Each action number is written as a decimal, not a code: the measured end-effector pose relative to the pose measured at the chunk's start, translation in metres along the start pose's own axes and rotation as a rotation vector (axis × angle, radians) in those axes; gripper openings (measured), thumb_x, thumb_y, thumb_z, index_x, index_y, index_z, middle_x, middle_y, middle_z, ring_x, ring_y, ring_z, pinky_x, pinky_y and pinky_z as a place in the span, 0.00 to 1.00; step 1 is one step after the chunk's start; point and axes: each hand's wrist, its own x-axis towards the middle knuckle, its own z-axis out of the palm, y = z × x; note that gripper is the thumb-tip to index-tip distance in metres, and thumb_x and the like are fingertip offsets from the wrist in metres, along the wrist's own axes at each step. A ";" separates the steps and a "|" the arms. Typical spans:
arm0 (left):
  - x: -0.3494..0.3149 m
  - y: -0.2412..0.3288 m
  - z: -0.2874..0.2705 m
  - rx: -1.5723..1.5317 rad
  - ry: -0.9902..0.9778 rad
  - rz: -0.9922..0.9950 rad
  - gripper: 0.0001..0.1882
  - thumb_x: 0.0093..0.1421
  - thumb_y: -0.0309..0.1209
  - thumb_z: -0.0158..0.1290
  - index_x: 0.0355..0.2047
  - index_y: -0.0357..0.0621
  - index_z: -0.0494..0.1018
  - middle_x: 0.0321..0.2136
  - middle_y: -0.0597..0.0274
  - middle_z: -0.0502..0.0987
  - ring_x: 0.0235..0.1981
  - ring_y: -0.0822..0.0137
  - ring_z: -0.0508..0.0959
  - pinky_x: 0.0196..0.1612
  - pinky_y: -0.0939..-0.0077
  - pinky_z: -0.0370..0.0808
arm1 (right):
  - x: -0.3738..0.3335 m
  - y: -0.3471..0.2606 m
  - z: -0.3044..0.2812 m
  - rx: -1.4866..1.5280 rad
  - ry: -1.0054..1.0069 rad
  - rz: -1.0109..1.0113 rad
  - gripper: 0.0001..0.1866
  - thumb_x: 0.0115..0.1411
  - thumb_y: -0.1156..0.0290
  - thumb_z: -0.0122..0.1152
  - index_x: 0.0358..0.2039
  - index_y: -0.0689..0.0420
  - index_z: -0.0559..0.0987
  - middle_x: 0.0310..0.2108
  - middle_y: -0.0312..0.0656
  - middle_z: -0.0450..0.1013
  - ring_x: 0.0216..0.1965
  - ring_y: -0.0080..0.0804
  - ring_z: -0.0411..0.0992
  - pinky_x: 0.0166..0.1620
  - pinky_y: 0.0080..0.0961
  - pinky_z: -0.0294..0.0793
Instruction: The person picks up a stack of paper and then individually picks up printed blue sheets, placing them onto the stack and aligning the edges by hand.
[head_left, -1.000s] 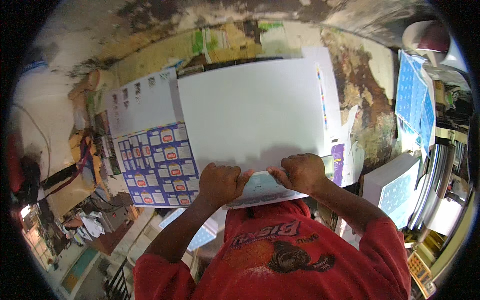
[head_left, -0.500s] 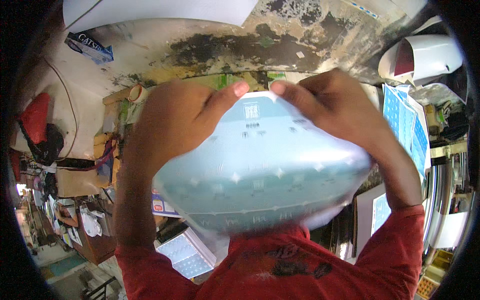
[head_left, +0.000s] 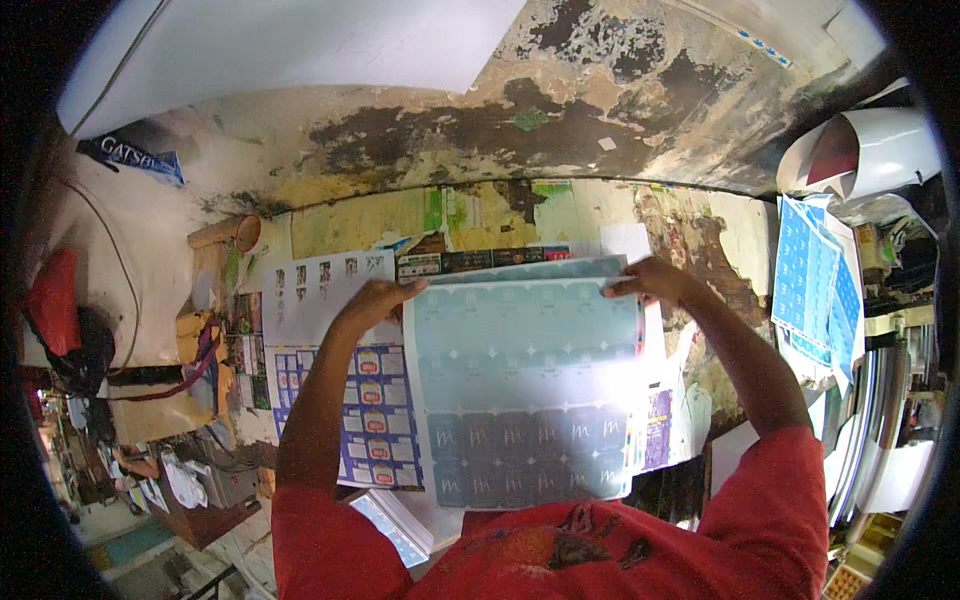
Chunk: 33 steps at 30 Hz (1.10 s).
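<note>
A pale blue-grey printed sheet (head_left: 525, 365), patterned with rows of repeated labels, lies in front of me with its lower edge against my red shirt. At its far left corner, my left hand (head_left: 385, 300) is closed on the edge, thumb pointing inward. My right hand (head_left: 648, 280) pinches the far right corner in the same way. Behind the far edge, part of another blue-grey sheet (head_left: 570, 270) shows between my hands. Whether one sheet or several are in my grip, I cannot tell.
Purple-and-white label sheets (head_left: 372, 415) lie left of the blue-grey one. Bright blue printed sheets (head_left: 808, 265) sit at the far right, near a rolled white sheet (head_left: 890, 150). A stack of printed cards (head_left: 395, 525) stands near my left elbow. Beyond the table rises a stained wall (head_left: 440, 130).
My hands have moved down and away from the camera and farther apart. The sheet, bowed and raised close before, now lies flatter and lower, uncovering the label sheets beside it.
</note>
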 end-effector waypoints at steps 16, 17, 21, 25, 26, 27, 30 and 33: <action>-0.017 0.039 0.072 -0.108 0.307 0.214 0.20 0.62 0.30 0.58 0.52 0.33 0.73 0.45 0.42 0.79 0.47 0.52 0.80 0.48 0.62 0.76 | -0.020 -0.009 0.046 0.408 0.153 -0.161 0.26 0.62 0.65 0.65 0.58 0.62 0.72 0.50 0.52 0.76 0.52 0.39 0.74 0.59 0.34 0.71; -0.021 0.037 0.083 0.030 0.406 0.305 0.22 0.61 0.28 0.58 0.54 0.34 0.72 0.49 0.40 0.76 0.51 0.49 0.77 0.52 0.59 0.74 | -0.023 -0.012 0.053 0.384 0.171 -0.223 0.26 0.63 0.64 0.63 0.59 0.61 0.72 0.50 0.52 0.76 0.52 0.40 0.74 0.59 0.34 0.70; -0.033 0.028 0.107 0.365 0.496 0.482 0.38 0.51 0.25 0.63 0.62 0.31 0.61 0.65 0.33 0.57 0.67 0.36 0.56 0.67 0.46 0.56 | -0.029 -0.018 0.097 -0.129 0.432 -0.407 0.36 0.59 0.72 0.60 0.67 0.63 0.58 0.65 0.64 0.57 0.68 0.58 0.55 0.68 0.47 0.55; -0.027 0.027 0.116 0.467 0.465 0.438 0.46 0.45 0.31 0.69 0.61 0.26 0.59 0.66 0.31 0.55 0.70 0.35 0.49 0.69 0.39 0.49 | -0.029 -0.020 0.106 -0.297 0.417 -0.294 0.43 0.54 0.77 0.61 0.68 0.66 0.52 0.70 0.64 0.45 0.73 0.59 0.41 0.72 0.52 0.40; -0.026 0.025 0.115 0.498 0.471 0.410 0.46 0.46 0.33 0.70 0.61 0.26 0.59 0.65 0.31 0.55 0.70 0.35 0.48 0.68 0.39 0.49 | -0.025 -0.014 0.107 -0.311 0.426 -0.318 0.50 0.47 0.76 0.64 0.69 0.65 0.51 0.70 0.65 0.42 0.73 0.60 0.39 0.72 0.54 0.38; -0.024 0.020 0.116 0.529 0.476 0.382 0.46 0.46 0.35 0.70 0.60 0.26 0.60 0.65 0.31 0.56 0.70 0.35 0.48 0.68 0.38 0.49 | -0.022 -0.007 0.108 -0.325 0.435 -0.342 0.56 0.39 0.76 0.68 0.69 0.64 0.50 0.71 0.67 0.39 0.73 0.61 0.37 0.72 0.55 0.37; -0.005 -0.008 0.118 0.537 0.617 0.535 0.36 0.57 0.29 0.58 0.65 0.36 0.58 0.68 0.31 0.50 0.70 0.34 0.48 0.70 0.48 0.49 | -0.004 0.005 0.106 -0.336 0.472 -0.352 0.58 0.37 0.76 0.70 0.69 0.63 0.50 0.71 0.63 0.40 0.73 0.60 0.36 0.72 0.53 0.40; 0.011 -0.028 0.100 0.637 0.611 0.567 0.43 0.56 0.45 0.64 0.62 0.31 0.58 0.65 0.32 0.56 0.69 0.35 0.52 0.66 0.43 0.55 | -0.001 0.015 0.094 -0.279 0.528 -0.361 0.45 0.42 0.73 0.71 0.63 0.59 0.64 0.67 0.59 0.54 0.67 0.57 0.55 0.68 0.47 0.57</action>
